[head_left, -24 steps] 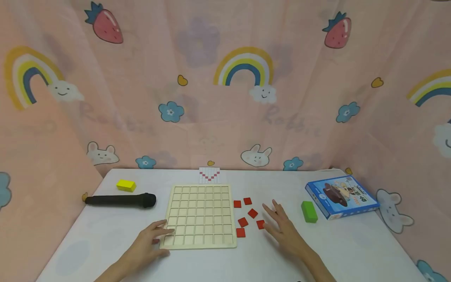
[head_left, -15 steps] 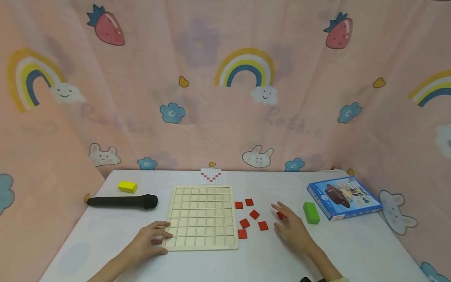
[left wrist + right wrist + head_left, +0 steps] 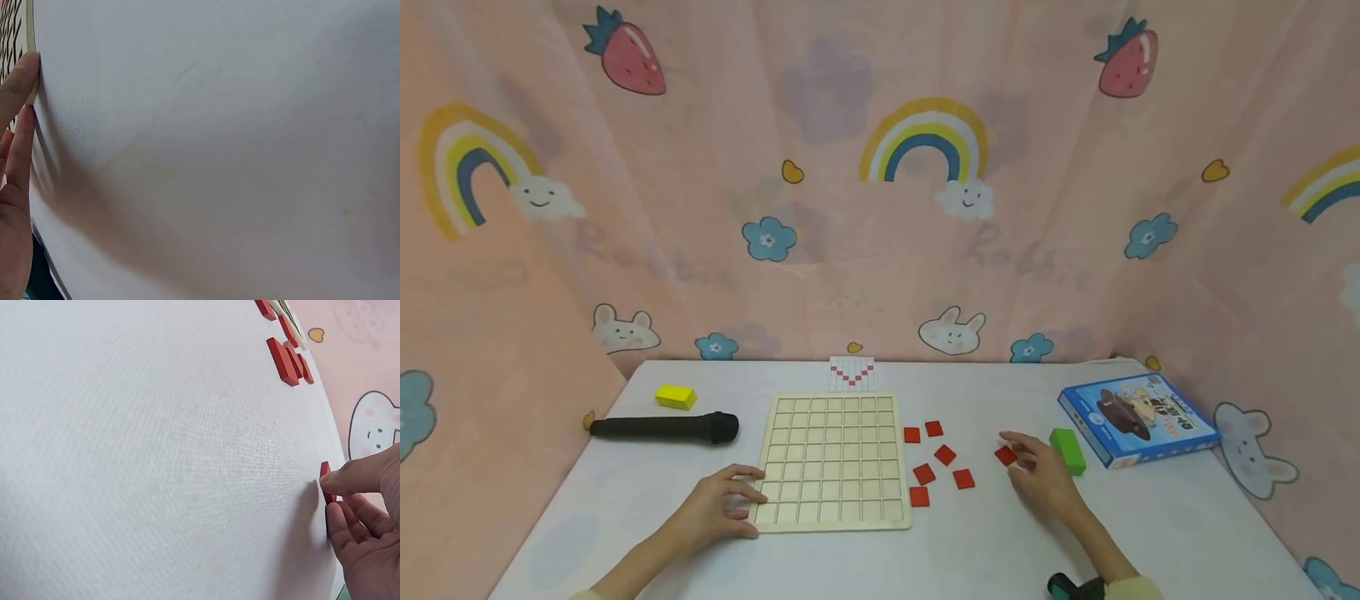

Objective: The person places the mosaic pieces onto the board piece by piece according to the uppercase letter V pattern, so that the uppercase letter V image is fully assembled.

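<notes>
Red square tile (image 3: 1005, 455): small, flat, matte red, lying on the white tablecloth (image 3: 970, 550) apart from the other tiles, between them and the green block (image 3: 1067, 451). Right hand (image 3: 1043, 479) has thumb and fingertips closed on it in a pinch; the head view shows only the tile's far corner clear of the fingers.

Right wrist view adds what the head view lacks: tile (image 3: 325, 481) seen edge-on, thin, its lower edge on the cloth, thumb (image 3: 356, 478) pressed over its top, the other fingers curled below it. Five more red tiles (image 3: 936, 462) sit in a loose cluster just right of the wooden grid board (image 3: 831, 458) (three or four show in the wrist view as slivers near the top edge).

Left hand (image 3: 718, 508) rests at the board's near left corner, fingers straight and relaxed, fingertips on the frame. Left wrist view shows a fingertip (image 3: 22, 78) touching the board's pale edge (image 3: 30, 37); little else but cloth.

Head view only: pattern card (image 3: 852, 373) with a red V propped beyond the board, black microphone (image 3: 662, 428) and yellow block (image 3: 675, 397) to the left, blue box (image 3: 1138, 419) far right.
</notes>
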`<state>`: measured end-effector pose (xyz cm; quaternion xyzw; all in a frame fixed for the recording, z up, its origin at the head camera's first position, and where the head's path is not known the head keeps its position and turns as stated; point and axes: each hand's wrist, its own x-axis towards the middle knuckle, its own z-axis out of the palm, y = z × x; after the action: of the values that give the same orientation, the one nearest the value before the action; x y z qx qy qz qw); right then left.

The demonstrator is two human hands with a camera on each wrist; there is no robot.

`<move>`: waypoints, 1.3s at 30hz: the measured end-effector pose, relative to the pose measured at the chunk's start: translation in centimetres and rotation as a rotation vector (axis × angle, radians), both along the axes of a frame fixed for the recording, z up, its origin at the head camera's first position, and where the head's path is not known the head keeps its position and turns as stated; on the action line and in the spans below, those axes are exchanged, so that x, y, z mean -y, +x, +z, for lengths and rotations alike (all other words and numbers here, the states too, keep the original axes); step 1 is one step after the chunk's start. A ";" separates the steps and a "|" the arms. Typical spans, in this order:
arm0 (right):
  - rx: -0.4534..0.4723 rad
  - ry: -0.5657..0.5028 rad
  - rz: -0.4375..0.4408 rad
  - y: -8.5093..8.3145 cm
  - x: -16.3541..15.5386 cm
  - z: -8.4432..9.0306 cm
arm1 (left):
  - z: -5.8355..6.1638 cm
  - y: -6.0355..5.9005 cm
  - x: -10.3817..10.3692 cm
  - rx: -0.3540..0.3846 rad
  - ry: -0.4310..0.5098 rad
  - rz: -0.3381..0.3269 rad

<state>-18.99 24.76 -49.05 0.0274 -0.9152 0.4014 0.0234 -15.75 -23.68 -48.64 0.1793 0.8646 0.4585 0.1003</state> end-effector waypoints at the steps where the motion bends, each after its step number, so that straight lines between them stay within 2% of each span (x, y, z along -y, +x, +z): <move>1: -0.001 -0.003 0.001 -0.1 0.0 -0.1 | 0.0 -0.1 0.0 -0.006 -0.003 0.001; 9: 0.014 -0.013 0.007 -0.8 -0.1 -0.7 | 0.1 -0.4 0.1 -0.095 -0.067 0.002; 16: 0.008 -0.024 -0.008 -1.2 -0.3 -0.7 | 0.1 -0.4 -0.4 -0.089 -0.065 0.025; 27: 0.032 -0.083 -0.106 -0.9 0.4 -1.5 | 0.1 -0.4 -0.3 -0.092 -0.128 0.052; 35: 0.133 -0.214 -0.169 0.1 1.9 -1.1 | 0.4 -0.4 -0.5 -0.102 -0.203 0.066; 39: 0.177 -0.240 -0.195 0.5 2.8 -0.8 | 0.5 -0.4 -0.7 -0.108 -0.236 0.074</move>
<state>-18.51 22.00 -49.86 -0.1000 -0.8574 0.5046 -0.0152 -16.19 -22.95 -48.19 0.1586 0.9227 0.3467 0.0569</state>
